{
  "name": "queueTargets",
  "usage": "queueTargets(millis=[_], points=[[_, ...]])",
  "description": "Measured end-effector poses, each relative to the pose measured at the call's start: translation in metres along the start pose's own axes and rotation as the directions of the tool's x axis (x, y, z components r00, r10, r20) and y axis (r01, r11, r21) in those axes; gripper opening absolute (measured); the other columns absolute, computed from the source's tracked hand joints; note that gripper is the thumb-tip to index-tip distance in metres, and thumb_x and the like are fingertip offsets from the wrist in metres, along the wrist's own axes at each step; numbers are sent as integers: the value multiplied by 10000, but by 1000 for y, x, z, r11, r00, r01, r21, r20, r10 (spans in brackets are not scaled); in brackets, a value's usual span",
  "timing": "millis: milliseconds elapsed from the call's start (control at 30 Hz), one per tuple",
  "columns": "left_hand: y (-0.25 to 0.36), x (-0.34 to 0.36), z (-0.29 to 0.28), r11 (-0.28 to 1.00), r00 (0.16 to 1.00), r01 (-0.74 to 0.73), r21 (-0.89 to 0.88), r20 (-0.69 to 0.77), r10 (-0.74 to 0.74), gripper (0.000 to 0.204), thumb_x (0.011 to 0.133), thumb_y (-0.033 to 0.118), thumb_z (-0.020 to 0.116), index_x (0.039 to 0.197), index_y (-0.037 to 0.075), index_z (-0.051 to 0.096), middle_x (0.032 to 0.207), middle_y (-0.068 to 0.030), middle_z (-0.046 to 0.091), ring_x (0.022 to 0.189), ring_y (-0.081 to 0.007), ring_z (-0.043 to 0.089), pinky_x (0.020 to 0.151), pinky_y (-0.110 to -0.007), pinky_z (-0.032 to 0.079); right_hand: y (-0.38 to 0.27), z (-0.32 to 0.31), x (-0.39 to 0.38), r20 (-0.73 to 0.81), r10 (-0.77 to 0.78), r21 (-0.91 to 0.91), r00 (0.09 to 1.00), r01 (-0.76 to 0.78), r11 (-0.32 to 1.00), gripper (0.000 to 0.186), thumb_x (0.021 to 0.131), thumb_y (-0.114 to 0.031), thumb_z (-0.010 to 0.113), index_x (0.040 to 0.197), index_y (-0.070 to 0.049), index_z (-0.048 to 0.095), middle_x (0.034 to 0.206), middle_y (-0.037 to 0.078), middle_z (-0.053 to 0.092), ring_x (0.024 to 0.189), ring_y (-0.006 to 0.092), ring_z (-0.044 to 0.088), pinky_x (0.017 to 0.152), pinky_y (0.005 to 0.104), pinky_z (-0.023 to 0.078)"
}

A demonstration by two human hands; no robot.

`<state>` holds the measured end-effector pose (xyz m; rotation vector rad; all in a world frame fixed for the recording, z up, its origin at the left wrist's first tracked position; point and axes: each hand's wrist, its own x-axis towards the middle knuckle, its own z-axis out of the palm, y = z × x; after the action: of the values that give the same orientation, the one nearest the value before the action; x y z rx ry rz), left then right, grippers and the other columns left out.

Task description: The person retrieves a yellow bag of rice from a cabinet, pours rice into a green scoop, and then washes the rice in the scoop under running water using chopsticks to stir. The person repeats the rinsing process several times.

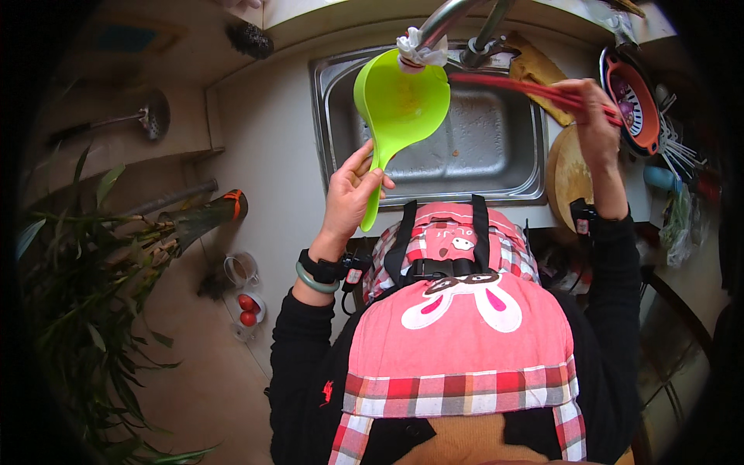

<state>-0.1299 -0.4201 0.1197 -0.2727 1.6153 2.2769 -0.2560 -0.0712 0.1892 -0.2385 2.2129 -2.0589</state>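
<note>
My left hand (350, 195) is closed round the handle of a bright green water ladle (387, 116), its thumb lying along the top. The ladle's wide bowl is over the left half of the metal sink (496, 167), under the faucet (443, 29). A faint yellowish patch shows inside the bowl; what it is I cannot make out. White material is wrapped round the faucet's mouth, beside the bowl's far rim. In my right hand (598, 128) is a bundle of red chopsticks (511, 85), held above the sink's right side with the tips pointing left toward the ladle.
Right of the sink lie a round wooden board (568, 164), a yellow-brown cloth (535, 70) and an orange colander (649, 116) with purple onions. To the left are a skimmer (153, 116), a leafy plant (85, 294) and a container with red tomatoes (248, 310). A dark scrubber (249, 39) sits at the back.
</note>
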Motion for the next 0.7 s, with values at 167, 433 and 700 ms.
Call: queueTargets(millis=[167,433,700], points=[[-1,-3,1,998,1000,31,57,-5,-31,529,887,48,486,1361,-62,281,1151,-132,562,779,-120,589,631,-213,464,17,59,12,234,-124,-193,964,171,966,196,894,-171,573,975,-6,640,916,65,639,830,124,602,768,239,478],[-10,-7,4,997,997,72,18,-27,-72,491,890,49,490,1350,-30,338,1136,-130,588,759,-99,565,632,-193,468,41,82,14,403,162,-175,901,-97,980,184,881,-141,594,970,11,647,870,58,653,770,108,604,704,228,490],[-12,-5,-4,985,990,139,-101,32,-137,482,899,78,489,1348,-22,346,1139,-163,584,759,-85,567,622,-180,485,45,77,12,432,263,-86,863,-251,964,192,876,-163,602,939,11,654,825,60,662,758,110,617,733,225,497]])
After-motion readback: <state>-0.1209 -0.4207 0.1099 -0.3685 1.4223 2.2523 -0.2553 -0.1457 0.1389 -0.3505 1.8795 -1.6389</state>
